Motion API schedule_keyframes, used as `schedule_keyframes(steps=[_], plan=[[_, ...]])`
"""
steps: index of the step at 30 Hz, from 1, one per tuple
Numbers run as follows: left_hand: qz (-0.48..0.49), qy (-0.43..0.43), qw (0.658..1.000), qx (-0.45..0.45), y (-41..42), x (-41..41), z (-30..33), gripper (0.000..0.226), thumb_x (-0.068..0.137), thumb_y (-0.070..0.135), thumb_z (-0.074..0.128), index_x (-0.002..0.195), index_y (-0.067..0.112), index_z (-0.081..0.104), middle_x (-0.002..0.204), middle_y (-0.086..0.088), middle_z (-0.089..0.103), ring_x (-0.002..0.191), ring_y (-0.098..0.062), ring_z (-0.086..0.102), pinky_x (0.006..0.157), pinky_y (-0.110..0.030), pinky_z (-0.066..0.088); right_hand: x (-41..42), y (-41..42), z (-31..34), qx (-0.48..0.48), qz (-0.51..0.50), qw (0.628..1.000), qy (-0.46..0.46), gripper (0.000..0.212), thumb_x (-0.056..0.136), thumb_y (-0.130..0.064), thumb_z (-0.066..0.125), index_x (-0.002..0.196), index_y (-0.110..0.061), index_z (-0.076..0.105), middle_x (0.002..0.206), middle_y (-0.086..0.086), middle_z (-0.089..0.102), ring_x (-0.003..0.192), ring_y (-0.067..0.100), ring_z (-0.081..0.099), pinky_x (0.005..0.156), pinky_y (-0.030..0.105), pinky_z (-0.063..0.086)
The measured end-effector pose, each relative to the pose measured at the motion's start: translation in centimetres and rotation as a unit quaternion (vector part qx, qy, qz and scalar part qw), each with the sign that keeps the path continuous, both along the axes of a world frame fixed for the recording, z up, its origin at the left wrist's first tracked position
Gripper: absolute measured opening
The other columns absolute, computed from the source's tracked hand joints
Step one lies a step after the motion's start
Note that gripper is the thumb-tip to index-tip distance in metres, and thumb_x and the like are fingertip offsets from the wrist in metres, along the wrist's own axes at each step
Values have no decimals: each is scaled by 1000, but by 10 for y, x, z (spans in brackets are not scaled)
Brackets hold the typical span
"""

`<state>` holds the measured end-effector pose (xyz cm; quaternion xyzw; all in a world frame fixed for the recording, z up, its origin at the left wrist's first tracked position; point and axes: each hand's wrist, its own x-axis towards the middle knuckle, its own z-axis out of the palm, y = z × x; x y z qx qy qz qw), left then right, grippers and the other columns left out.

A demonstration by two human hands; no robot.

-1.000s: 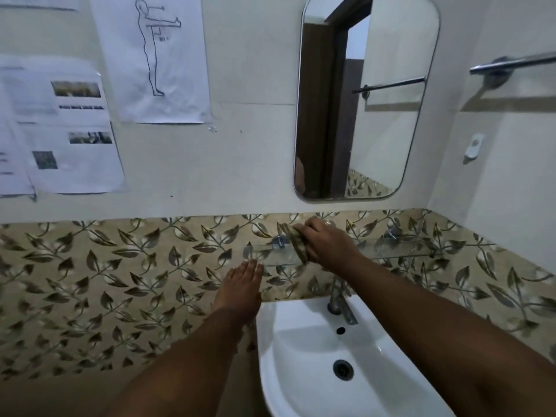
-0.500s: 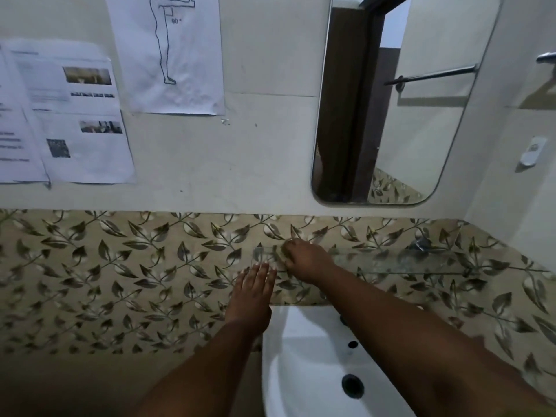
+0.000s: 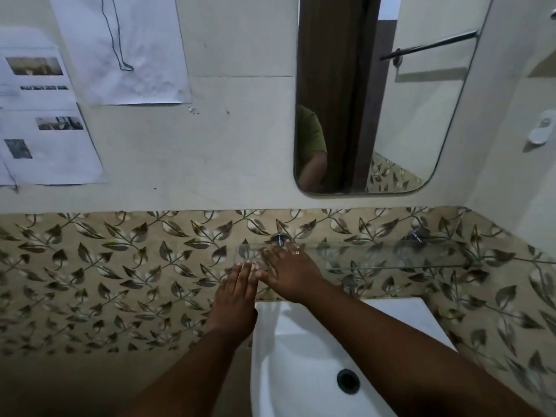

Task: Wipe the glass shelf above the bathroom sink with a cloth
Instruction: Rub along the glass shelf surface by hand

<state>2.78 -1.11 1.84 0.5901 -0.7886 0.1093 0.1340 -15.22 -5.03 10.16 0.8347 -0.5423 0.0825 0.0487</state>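
Paper sheets printed with small photographs (image 3: 45, 121) hung at the far left of the pale wall, and beside them a white sheet bearing a line drawing of a leg (image 3: 120, 49) was pinned higher up. Below both ran a beige tile band patterned with dark leaves (image 3: 105, 272).

Further right, the person's left hand (image 3: 236, 293) lay flat against that tile band, fingers straight and pressed together, holding nothing; its fingertips reached just under the left end of the shelf. Touching it on the right, the right hand (image 3: 288, 272) rested palm-down on the left end of the clear glass shelf (image 3: 391, 255), fingers spread and flattened. A cloth could not be made out under it, so whether the hand pressed on anything could not be told. A small round chrome bracket (image 3: 279, 237) fixed the shelf to the wall just beyond the fingers.

Under the forearms sat a white ceramic sink (image 3: 301, 356) with a dark drain hole. Above the shelf hung a rounded rectangular mirror (image 3: 415, 115), reflecting a dark door frame, a green sleeve and a metal rail. The shelf stretched rightward along the tiles toward the corner, where a small white plastic wall hook (image 3: 541, 130) sat on the side wall.
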Motion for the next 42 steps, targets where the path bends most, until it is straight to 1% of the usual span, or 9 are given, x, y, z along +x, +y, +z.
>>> schedule_keyframes(steps=[3, 5, 13, 20, 23, 26, 31, 37, 42], plan=[[5, 4, 1000, -6, 0, 0, 1, 89, 68, 25, 43, 155, 10, 30, 158, -16, 40, 149, -33, 23, 109, -51, 46, -20, 8, 4, -21, -39, 999, 14, 118, 71, -88, -15, 157, -21, 29, 163, 5, 32, 150, 35, 19, 118, 52, 13], [8, 3, 1000, -5, 0, 0, 0, 94, 66, 24, 47, 157, 11, 24, 161, -16, 36, 151, -33, 22, 111, -50, 43, -25, 9, 13, -15, -61, 998, 22, 127, 64, -89, -22, 155, -18, 31, 160, 7, 35, 144, 34, 30, 113, 50, 20], [-7, 23, 1000, 1, 0, -2, 1, 102, 64, 26, 62, 156, 9, 23, 163, -17, 31, 152, -34, 17, 112, -50, 42, 4, 5, 12, -26, -85, 994, 63, 112, 78, -91, 16, 148, -7, 41, 151, 18, 41, 128, 36, 49, 102, 52, 39], [-1, 26, 1000, -5, 3, -2, 4, 100, 61, 26, 59, 156, 11, 29, 160, -16, 39, 149, -32, 20, 108, -49, 45, -38, 26, 15, -11, -65, 997, 45, 102, 81, -91, 22, 151, -19, 36, 155, 13, 40, 138, 38, 42, 112, 53, 32], [3, 26, 1000, -5, 4, -5, 5, 98, 64, 27, 58, 155, 11, 29, 159, -17, 39, 149, -33, 21, 110, -50, 44, -45, 16, 23, 23, -92, 995, 39, 112, 73, -97, 16, 153, -21, 36, 156, 10, 41, 140, 35, 40, 113, 54, 30], [10, 36, 999, -2, 3, -6, 3, 95, 65, 26, 56, 155, 11, 29, 158, -18, 40, 148, -33, 22, 107, -50, 45, -30, 6, 23, 36, -100, 993, 60, 123, 66, -99, 3, 156, -19, 28, 161, 13, 31, 144, 40, 31, 117, 58, 19], [3, 53, 999, -11, 2, -6, 1, 97, 61, 26, 64, 153, 11, 34, 156, -17, 43, 147, -32, 23, 98, -51, 50, -24, 9, 14, 23, -79, 996, 40, 114, 73, -95, 6, 159, -22, 20, 166, 12, 21, 149, 44, 18, 120, 58, 7], [17, 49, 999, -5, -2, -12, 4, 110, 51, 25, 86, 149, 9, 38, 149, -21, 50, 142, -36, 30, 94, -53, 53, -71, 23, -3, 1, -40, 998, 42, 110, 74, -93, -3, 159, -28, 17, 165, 8, 25, 150, 42, 18, 121, 54, 9], [35, 45, 998, -10, -2, -17, 0, 108, 55, 28, 84, 150, 10, 35, 150, -22, 48, 143, -36, 28, 104, -55, 46, -95, 11, 7, 22, -102, 994, 26, 99, 82, -90, 12, 159, -29, 18, 166, 9, 23, 150, 41, 19, 122, 55, 14]])
